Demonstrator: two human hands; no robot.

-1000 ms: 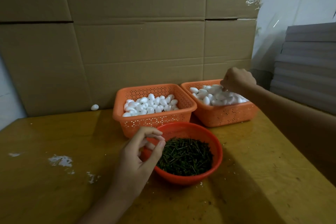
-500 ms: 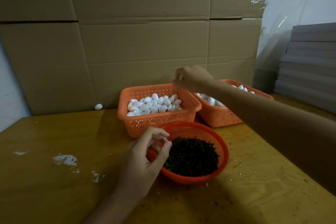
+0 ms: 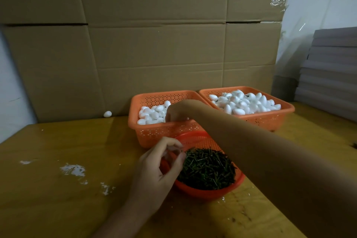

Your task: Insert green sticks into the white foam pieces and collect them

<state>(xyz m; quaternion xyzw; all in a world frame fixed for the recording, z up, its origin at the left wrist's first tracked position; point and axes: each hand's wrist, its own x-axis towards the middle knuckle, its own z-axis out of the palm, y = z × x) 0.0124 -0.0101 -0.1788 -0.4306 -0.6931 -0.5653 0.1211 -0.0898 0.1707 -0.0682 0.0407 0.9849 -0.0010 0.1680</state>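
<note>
A round orange bowl (image 3: 209, 192) near the table's front holds a heap of green sticks (image 3: 207, 168). My left hand (image 3: 157, 168) is at the bowl's left rim, thumb and forefinger pinching a green stick at the edge of the heap. Behind it, the left orange basket (image 3: 154, 131) holds white foam pieces (image 3: 151, 115). My right hand (image 3: 176, 111) reaches across into this basket, fingers curled down among the pieces, with its fingertips hidden. The right orange basket (image 3: 270, 118) is heaped with more foam pieces (image 3: 243, 102).
One loose foam piece (image 3: 107, 114) lies by the cardboard wall (image 3: 154, 44) at the back. White crumbs (image 3: 73, 169) are scattered on the yellow wooden table (image 3: 58, 199). Grey stacked sheets (image 3: 328, 75) stand at the right.
My right hand has left the right basket and moved left, then down into the left basket. My left hand has stayed at the bowl's rim and closed its fingertips on the sticks.
</note>
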